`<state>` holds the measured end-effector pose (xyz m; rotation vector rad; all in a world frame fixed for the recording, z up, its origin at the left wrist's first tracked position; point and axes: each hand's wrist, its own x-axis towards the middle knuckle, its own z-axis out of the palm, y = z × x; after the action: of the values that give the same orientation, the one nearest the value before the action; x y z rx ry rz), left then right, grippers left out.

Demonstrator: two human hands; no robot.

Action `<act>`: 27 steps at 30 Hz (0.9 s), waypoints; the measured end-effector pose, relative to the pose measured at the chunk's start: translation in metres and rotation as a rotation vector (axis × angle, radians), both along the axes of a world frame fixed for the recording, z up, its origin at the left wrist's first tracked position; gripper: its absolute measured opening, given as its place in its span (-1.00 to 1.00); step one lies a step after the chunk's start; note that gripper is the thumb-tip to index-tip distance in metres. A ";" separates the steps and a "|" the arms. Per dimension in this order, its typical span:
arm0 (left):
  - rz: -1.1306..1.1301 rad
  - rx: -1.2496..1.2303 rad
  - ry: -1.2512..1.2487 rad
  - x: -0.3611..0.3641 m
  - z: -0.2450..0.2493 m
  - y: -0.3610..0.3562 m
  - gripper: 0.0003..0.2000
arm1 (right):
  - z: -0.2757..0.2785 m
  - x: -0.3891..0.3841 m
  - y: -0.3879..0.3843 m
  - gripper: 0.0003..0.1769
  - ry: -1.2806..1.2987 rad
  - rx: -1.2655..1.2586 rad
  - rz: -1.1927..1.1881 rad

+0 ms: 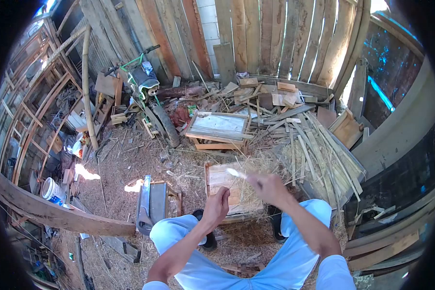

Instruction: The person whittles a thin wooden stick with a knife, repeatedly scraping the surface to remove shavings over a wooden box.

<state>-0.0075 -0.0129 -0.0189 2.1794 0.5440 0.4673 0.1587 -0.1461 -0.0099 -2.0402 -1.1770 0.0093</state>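
Note:
My left hand [216,207] is closed, fingers pinched together, over the low wooden board [220,179] between my knees. What it grips is too thin or hidden to make out. To its right and slightly higher, my right hand [270,189] is wrapped round the handle of what looks like a small knife. The bright knife blade [234,172] points left above the board and is blurred by motion. A pile of pale shavings [260,181] lies under and around my right hand, partly covering the board.
A handsaw [143,208] lies along a small bench [159,199] by my left knee. Ahead stands a low wooden frame table [217,126]. Long wood strips [319,154] are heaped at right, a small motorbike [152,96] stands behind, and a bucket [52,190] sits at left.

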 end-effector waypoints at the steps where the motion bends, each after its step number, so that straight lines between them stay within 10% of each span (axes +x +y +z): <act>1: -0.019 -0.015 0.031 0.000 0.002 -0.002 -0.91 | -0.007 -0.008 0.001 -0.78 -0.086 0.014 0.132; 9: -0.031 -0.083 0.014 -0.006 0.000 0.003 -0.90 | 0.012 0.043 -0.001 -0.79 0.019 0.055 -0.189; 15: -0.097 -0.263 0.070 -0.004 -0.009 0.008 -0.84 | -0.010 0.008 0.001 -0.76 -0.099 0.001 0.153; 20: -0.116 -0.353 0.017 -0.009 -0.010 0.013 -0.81 | 0.013 0.059 -0.002 -0.75 0.045 -0.031 -0.235; 27: -0.234 -0.949 -0.010 -0.004 -0.004 0.014 -0.79 | -0.019 -0.010 0.005 -0.76 -0.039 0.058 0.221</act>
<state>-0.0117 0.0013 -0.0225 1.2981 0.3806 0.0509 0.1487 -0.1413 -0.0293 -1.8584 -1.4063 0.0430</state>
